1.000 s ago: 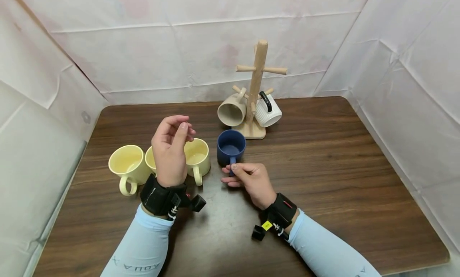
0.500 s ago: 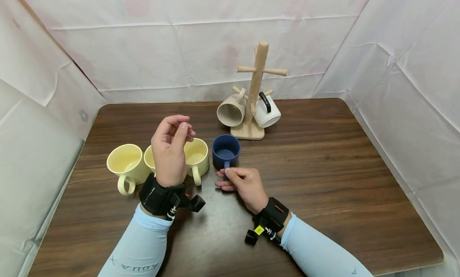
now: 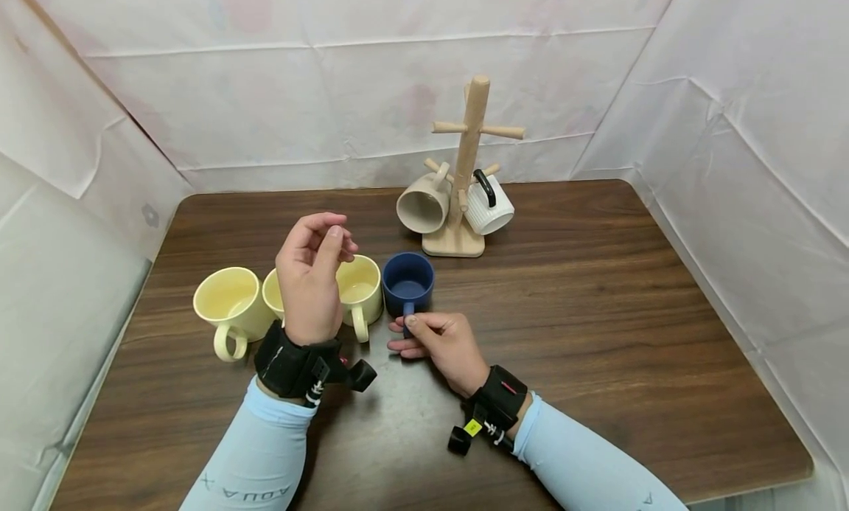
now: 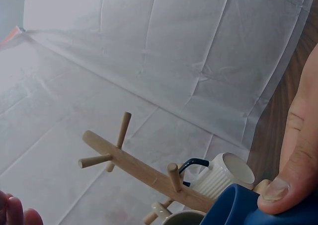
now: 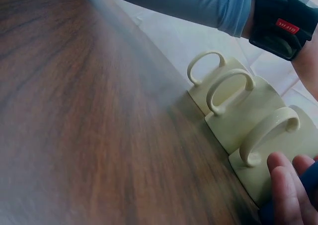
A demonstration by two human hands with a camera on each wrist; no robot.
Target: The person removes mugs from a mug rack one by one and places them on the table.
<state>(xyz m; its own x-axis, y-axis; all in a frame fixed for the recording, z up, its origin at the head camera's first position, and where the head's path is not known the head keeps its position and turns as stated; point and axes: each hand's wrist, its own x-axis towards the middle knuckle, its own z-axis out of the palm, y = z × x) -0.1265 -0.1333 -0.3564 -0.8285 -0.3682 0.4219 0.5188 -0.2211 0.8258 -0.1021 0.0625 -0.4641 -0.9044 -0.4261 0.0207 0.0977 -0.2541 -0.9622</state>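
My right hand point(image 3: 446, 350) pinches the handle of a blue mug point(image 3: 408, 279) between thumb and fingers. The mug stands upright, close beside the rightmost yellow mug point(image 3: 361, 290). Over the yellow row hovers my left hand point(image 3: 310, 282), fingers loosely bent, with nothing in it; it partly hides the middle yellow mug point(image 3: 273, 293). Leftmost in the row is another yellow mug point(image 3: 232, 301). All three yellow handles show in the right wrist view, where fingers point(image 5: 285, 190) of my right hand lie near the closest one.
Behind the blue mug stands a wooden mug tree point(image 3: 467, 157) with bare upper pegs. A beige mug point(image 3: 422, 203) and a white ribbed mug point(image 3: 489, 207) with a black handle hang on its lower pegs. White sheets point(image 3: 265, 113) enclose the brown table point(image 3: 630, 334).
My right hand has drawn the blue mug left and slightly toward me, closer to the yellow row. My left hand has stayed in nearly the same place.
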